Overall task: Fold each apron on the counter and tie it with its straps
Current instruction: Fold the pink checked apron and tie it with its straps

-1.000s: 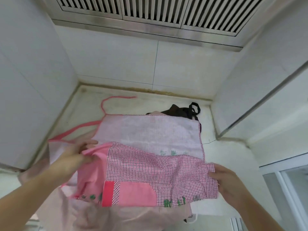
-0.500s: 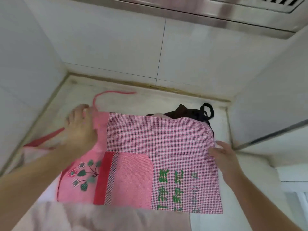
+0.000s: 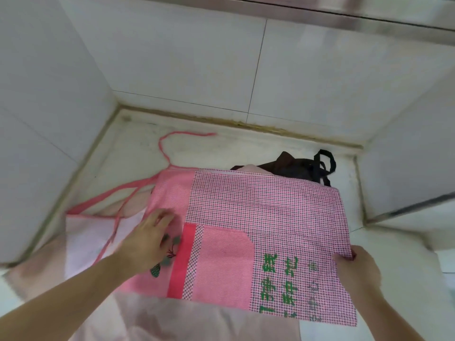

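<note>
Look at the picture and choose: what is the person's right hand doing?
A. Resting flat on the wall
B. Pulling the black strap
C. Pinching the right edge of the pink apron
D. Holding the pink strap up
C: the right hand pinches the right edge of the pink apron, far from the black strap and the pink strap.

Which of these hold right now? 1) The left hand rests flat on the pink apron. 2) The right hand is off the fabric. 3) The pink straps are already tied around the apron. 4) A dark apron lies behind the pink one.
1) True: the left hand lies with straight fingers on the pink apron.
2) False: the right hand pinches the apron's right edge.
3) False: the pink straps trail loose across the counter to the left.
4) True: the dark apron shows past the far edge.
</note>
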Action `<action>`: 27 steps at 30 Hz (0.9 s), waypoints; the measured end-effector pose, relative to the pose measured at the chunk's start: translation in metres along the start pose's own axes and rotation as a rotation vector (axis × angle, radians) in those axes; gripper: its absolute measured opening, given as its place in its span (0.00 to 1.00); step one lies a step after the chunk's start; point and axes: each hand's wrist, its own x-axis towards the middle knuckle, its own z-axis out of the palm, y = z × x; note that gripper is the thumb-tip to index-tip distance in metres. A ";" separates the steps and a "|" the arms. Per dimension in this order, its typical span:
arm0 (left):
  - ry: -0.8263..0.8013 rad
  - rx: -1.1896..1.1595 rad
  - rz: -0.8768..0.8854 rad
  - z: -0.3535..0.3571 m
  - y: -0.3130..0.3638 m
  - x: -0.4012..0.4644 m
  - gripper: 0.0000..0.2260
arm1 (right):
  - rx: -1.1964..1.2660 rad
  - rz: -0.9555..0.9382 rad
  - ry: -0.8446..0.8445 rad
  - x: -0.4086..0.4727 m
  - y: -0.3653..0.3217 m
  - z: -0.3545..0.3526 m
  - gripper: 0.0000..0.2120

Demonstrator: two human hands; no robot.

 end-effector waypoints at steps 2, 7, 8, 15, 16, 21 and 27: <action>-0.001 0.020 -0.024 -0.002 -0.002 -0.009 0.28 | -0.054 0.029 0.059 -0.011 0.002 0.000 0.16; 0.131 0.063 -0.183 0.003 -0.001 -0.038 0.27 | -0.243 -0.597 0.093 -0.094 -0.015 0.030 0.32; 0.136 0.055 -0.227 0.004 -0.003 -0.045 0.25 | -0.256 -0.735 0.003 -0.119 -0.019 0.042 0.32; -0.129 -0.010 -0.473 -0.005 -0.013 -0.083 0.20 | -0.573 -1.012 -0.284 -0.197 -0.011 0.127 0.29; -0.133 -0.009 -0.498 -0.006 -0.015 -0.091 0.17 | -0.581 -1.023 -0.205 -0.196 -0.009 0.127 0.23; -0.116 0.092 -0.632 -0.006 -0.019 -0.119 0.16 | -0.653 -0.987 -0.140 -0.183 -0.006 0.120 0.25; -0.095 -0.041 -0.566 -0.018 -0.009 -0.133 0.07 | -0.756 -0.970 -0.105 -0.183 -0.015 0.113 0.30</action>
